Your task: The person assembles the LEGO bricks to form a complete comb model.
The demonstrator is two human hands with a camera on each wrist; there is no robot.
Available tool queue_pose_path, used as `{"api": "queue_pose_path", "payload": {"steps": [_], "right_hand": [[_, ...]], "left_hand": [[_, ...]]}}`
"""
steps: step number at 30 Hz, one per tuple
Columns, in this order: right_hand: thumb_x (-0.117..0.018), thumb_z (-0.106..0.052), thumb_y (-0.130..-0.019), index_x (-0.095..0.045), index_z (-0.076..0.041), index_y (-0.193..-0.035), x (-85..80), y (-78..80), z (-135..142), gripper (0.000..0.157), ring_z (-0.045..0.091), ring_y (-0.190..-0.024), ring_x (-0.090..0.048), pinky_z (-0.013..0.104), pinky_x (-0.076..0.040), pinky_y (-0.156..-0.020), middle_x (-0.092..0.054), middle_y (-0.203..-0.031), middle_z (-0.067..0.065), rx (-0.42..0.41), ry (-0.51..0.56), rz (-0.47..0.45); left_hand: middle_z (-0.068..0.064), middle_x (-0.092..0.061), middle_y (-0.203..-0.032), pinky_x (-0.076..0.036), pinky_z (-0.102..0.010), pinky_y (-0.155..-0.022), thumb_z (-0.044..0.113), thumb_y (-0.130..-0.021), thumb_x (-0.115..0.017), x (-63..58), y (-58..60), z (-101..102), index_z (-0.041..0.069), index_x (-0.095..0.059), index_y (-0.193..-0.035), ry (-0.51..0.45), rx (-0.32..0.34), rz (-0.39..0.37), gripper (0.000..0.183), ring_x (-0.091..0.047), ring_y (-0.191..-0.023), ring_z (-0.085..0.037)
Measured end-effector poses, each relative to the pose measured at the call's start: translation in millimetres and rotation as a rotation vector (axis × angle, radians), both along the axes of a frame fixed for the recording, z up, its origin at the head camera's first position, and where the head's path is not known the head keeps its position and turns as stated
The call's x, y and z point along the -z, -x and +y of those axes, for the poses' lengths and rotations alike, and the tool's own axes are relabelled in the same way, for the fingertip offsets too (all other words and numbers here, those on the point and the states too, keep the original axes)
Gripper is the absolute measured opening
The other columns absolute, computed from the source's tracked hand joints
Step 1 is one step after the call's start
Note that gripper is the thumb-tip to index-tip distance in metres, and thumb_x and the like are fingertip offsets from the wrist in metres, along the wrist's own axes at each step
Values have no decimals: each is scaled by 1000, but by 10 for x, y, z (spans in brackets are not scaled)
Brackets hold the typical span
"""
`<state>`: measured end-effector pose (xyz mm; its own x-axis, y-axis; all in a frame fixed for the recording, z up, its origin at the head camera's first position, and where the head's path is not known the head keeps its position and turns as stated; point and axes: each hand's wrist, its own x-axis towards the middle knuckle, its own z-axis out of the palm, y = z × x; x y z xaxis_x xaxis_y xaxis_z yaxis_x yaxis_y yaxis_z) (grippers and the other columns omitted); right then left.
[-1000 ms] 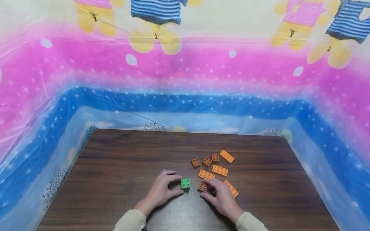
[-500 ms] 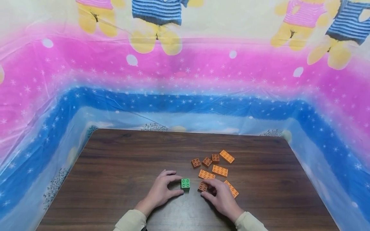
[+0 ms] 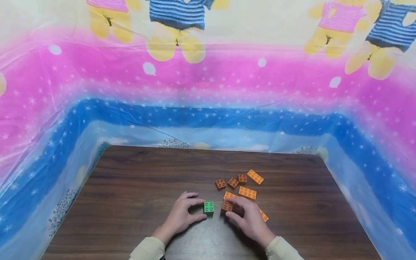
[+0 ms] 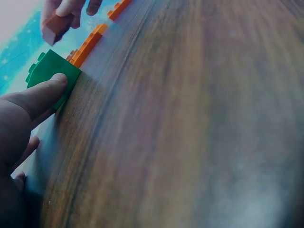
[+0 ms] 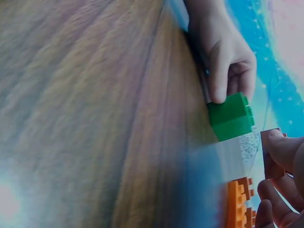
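A green building brick (image 3: pixel 209 207) with square-set studs stands on the table. My left hand (image 3: pixel 182 213) pinches it between thumb and fingers; the thumb presses its near side in the left wrist view. To its right, my right hand (image 3: pixel 251 218) holds a brown brick (image 3: pixel 227 206) of the same size between thumb and fingertips. The right wrist view shows this brown brick (image 5: pixel 270 154) off the tabletop, apart from the green brick (image 5: pixel 232 116). An orange brick (image 3: pixel 229 195) lies just behind the right hand, partly covered by it.
Several brown bricks (image 3: pixel 233 183) lie loose farther back. More long orange bricks (image 3: pixel 247 192) are to the right, one (image 3: pixel 264 214) partly hidden by the right hand. A wood-grain table (image 3: pixel 136 173) carries everything, with a printed cloth (image 3: pixel 201 115) behind it.
My right hand has raised the brown brick off the table, moving slightly up and away from me in the head view. The left hand and green brick stay put.
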<state>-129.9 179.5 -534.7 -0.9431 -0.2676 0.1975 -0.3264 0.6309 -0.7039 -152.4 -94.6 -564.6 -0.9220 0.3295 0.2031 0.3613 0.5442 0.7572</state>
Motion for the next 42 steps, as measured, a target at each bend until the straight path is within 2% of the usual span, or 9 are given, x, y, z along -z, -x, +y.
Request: {"api": "queue_pose_path", "payload": {"steps": [2,6,11,19,24,28,33,37,42], "right_hand": [[-86,-17,-89,-74,-21,-127,-28,9,-5,41,12,-110,-69,42,-58,-94,-74,-123,-8,-5,12,12],[-85,-20,-90,-74,-21,-130,-96,33,-33,42,10,-100,-69,35,-60,-84,-72,-121,-12,-14,30,-14],[-83,-23,-93,-71,-17,-134,-182,61,-81,43,10,-104,-68,36,-59,-86,-71,-126,-11,-38,36,-24],[-82,-20,-93,-71,-19,-134,-248,102,-154,42,7,-109,-66,42,-58,-91,-70,-129,-11,-74,44,-8],[-82,-20,-93,-71,-23,-133,-246,124,-191,41,8,-111,-65,46,-57,-93,-69,-127,-13,-91,58,-15],[-82,-21,-93,-70,-29,-132,-241,135,-225,42,6,-107,-65,42,-58,-91,-68,-125,-15,-114,77,-29],[-82,-20,-93,-71,-22,-133,-224,142,-284,42,8,-103,-67,34,-59,-86,-70,-124,-11,-143,85,-3],[-82,-20,-93,-71,-15,-134,-209,150,-327,42,9,-102,-69,31,-59,-85,-71,-124,-7,-157,73,-13],[-82,-21,-93,-70,-14,-134,-177,158,-363,43,8,-103,-69,30,-58,-86,-70,-127,-6,-172,39,-32]], "left_hand": [[-11,-72,-130,-28,-61,-122,23,-78,-95,5,-1,1,14,-80,-119,-1,3,11,44,-59,-132,-35],[-10,-73,-128,-28,-60,-122,23,-78,-95,15,3,0,13,-80,-119,-3,5,27,44,-60,-131,-34],[-9,-73,-128,-29,-62,-122,24,-79,-95,23,4,-6,13,-80,-119,-5,3,30,44,-60,-131,-34],[-8,-74,-127,-29,-61,-122,24,-79,-95,23,4,-2,14,-81,-118,-6,-2,31,43,-60,-131,-34],[-8,-73,-128,-29,-62,-122,24,-79,-95,25,3,-3,14,-80,-118,-5,-6,14,43,-59,-132,-34],[-6,-74,-126,-29,-62,-122,25,-80,-94,26,10,-3,15,-80,-118,-3,-4,12,42,-59,-132,-34],[-3,-76,-122,-29,-62,-122,24,-80,-94,16,11,1,14,-81,-118,2,7,22,42,-60,-131,-33],[-3,-77,-120,-28,-62,-122,24,-81,-93,8,12,4,13,-81,-118,0,15,29,41,-60,-131,-33],[-1,-77,-119,-28,-62,-122,23,-80,-94,12,-1,0,15,-81,-118,-4,11,36,40,-60,-131,-32]]}}
